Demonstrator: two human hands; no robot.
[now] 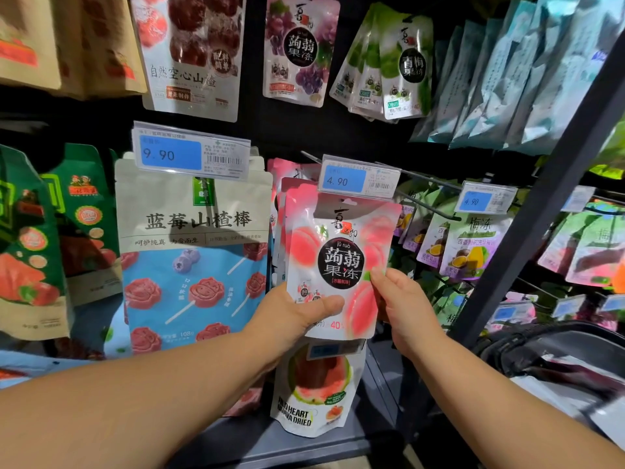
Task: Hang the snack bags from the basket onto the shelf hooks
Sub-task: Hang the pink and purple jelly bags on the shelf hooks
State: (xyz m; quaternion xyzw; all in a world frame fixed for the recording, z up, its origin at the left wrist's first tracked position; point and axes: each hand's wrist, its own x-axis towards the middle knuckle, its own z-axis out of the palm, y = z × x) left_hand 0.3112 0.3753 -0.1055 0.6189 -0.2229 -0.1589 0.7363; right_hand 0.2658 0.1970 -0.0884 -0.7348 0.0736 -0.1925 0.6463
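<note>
A pink peach jelly bag (pixel 341 252) with a black round label is held up against the shelf, its top hole just under the 4.90 price tag (pixel 358 179) at the tip of a hook. My left hand (pixel 297 313) grips its lower left corner, thumb across the front. My right hand (pixel 402 299) pinches its right edge. More pink bags of the same kind (pixel 287 184) hang behind it on that hook. The dark basket (pixel 548 350) sits at the lower right, with bags inside partly visible.
A large blueberry hawthorn bag (pixel 192 252) hangs to the left under a 9.90 tag. A guava bag (pixel 314 390) hangs just below. An empty hook (pixel 436 204) and passion fruit bags (pixel 470 248) are to the right. A dark shelf post (pixel 541 211) slants at right.
</note>
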